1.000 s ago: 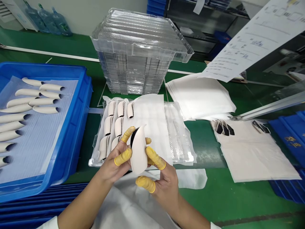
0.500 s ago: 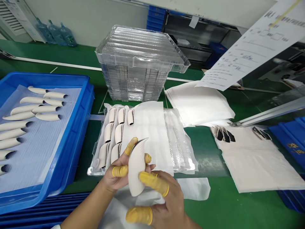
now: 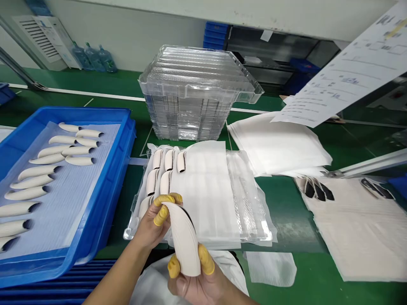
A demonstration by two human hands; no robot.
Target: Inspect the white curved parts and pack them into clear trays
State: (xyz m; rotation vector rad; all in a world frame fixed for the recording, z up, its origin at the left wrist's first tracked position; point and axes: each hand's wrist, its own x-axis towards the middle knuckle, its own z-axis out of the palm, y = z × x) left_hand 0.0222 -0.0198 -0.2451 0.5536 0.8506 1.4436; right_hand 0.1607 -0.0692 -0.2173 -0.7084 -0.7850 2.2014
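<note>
My left hand (image 3: 151, 226) and my right hand (image 3: 193, 286) together hold a curved cream shell piece (image 3: 183, 239), which has fine ribs and a black inner edge. Left fingertips pinch its upper end, and my right fingers cradle its lower end. Yellow finger cots cover several fingertips. Just beyond my left hand lies a clear plastic tray (image 3: 251, 220), which carries similar shell pieces (image 3: 160, 171) in rows. A white sheet (image 3: 206, 190) covers the tray's middle. My hands hide the tray's near left corner.
A blue tray (image 3: 129, 127) with a pale liner holds many shell pieces at left. Behind stands a stack of clear trays (image 3: 187, 106). White sheets (image 3: 276, 144) and a paper pad (image 3: 356, 228) with dark-tipped pieces lie at right, below a hanging printed document (image 3: 346, 72).
The shell piece has tilted, its tip now pointing up and left. My right hand has dropped lower beneath it. The whole scene sits lower in view because the camera has tilted up.
</note>
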